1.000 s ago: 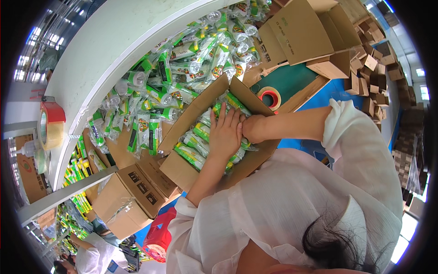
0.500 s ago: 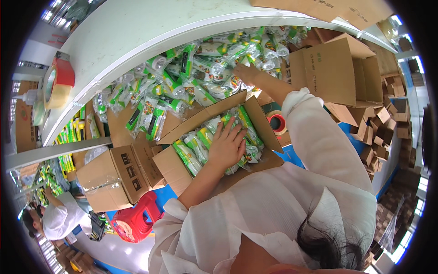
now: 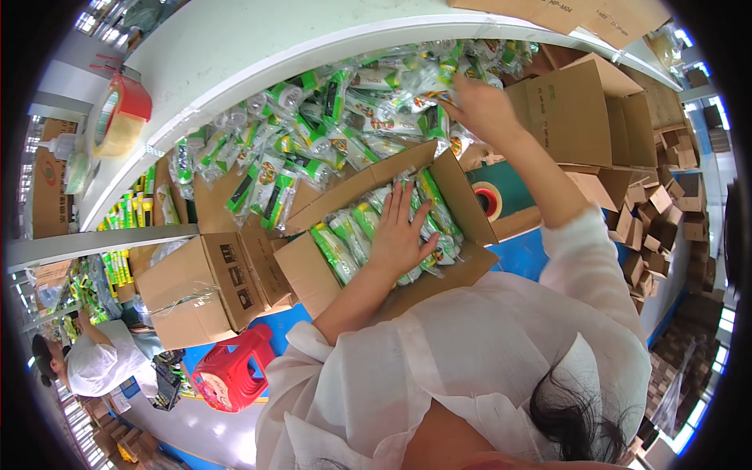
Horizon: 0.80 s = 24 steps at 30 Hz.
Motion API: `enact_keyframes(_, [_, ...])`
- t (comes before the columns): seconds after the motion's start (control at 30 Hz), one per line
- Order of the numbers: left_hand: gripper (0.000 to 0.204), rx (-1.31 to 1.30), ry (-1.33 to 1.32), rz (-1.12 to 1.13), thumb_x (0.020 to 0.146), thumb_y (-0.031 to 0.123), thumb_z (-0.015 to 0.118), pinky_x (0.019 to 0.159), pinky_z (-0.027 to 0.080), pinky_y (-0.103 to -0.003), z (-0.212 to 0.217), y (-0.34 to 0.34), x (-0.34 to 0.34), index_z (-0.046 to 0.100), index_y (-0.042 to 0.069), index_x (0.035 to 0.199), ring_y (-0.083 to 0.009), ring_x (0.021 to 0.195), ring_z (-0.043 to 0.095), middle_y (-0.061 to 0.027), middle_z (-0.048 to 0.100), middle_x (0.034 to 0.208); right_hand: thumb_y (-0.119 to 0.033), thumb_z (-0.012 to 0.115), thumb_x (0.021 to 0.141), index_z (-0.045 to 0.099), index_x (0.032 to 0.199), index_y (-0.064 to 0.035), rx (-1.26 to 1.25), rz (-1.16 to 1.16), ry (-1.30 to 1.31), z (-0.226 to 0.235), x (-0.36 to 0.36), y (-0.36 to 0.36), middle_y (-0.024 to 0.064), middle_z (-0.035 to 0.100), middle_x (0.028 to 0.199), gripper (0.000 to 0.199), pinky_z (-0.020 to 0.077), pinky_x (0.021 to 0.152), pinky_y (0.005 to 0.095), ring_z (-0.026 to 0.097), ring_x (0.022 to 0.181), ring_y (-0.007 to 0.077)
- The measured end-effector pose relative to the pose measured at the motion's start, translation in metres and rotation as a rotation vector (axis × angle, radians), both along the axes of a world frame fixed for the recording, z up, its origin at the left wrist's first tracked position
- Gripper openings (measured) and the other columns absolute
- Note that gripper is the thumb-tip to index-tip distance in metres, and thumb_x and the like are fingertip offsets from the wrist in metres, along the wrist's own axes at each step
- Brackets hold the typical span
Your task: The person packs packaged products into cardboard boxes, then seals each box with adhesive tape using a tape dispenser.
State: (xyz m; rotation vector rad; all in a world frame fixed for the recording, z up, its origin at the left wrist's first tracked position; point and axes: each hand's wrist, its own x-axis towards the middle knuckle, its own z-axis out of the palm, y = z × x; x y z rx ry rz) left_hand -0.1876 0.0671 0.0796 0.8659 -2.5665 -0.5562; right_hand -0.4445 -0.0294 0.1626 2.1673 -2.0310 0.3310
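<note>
My left hand (image 3: 398,235) lies flat with fingers spread on a row of clear-bagged green-and-white tubes (image 3: 335,252) inside an open cardboard box (image 3: 309,278). Up at the heap, my right hand (image 3: 484,110) has its fingers closed on another bagged tube (image 3: 429,84), blurred and partly hidden. The heap of bagged tubes (image 3: 313,133) spreads over the bench beyond the box, some showing black strips and round clear ends.
A larger open carton (image 3: 560,117) stands at the right, above many small brown boxes (image 3: 642,219). Tape rolls (image 3: 487,200) sit beside the box. Left are another carton (image 3: 184,294), a red stool (image 3: 235,368) and a co-worker (image 3: 102,356). A pale shelf (image 3: 274,47) overhangs the heap.
My right hand has moved right and farther up over the heap, with a bagged tube in its fingers. My left hand still rests on the row, its fingers a little more spread.
</note>
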Motion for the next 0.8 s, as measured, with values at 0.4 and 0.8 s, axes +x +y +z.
enact_keyframes(0.4, [0.084, -0.016, -0.028, 0.019, 0.081, 0.044, 0.059, 0.114, 0.017, -0.047, -0.009, 0.002, -0.002, 0.031, -0.015, 0.134, -0.0397, 0.138, 0.021, -0.0284, 0.028, 0.144, -0.024, 0.062, 0.08, 0.064, 0.083, 0.005, 0.479, -0.086, 0.114, -0.004, 0.109, 0.112, 0.0198, 0.061, 0.075, 0.03, 0.0532, 0.051, 0.0358, 0.067, 0.065, 0.0271])
enact_keyframes(0.8, [0.1, -0.005, -0.02, 0.001, 0.079, 0.056, 0.058, 0.115, 0.012, -0.045, -0.008, 0.0, 0.009, 0.022, -0.016, 0.138, -0.038, 0.14, 0.016, -0.027, 0.022, 0.148, -0.008, 0.064, 0.075, 0.012, 0.14, 0.0098, 0.745, -0.079, 0.026, -0.006, 0.109, 0.129, 0.0216, 0.064, 0.072, 0.086, 0.0533, 0.057, 0.0396, 0.065, 0.064, 0.0353])
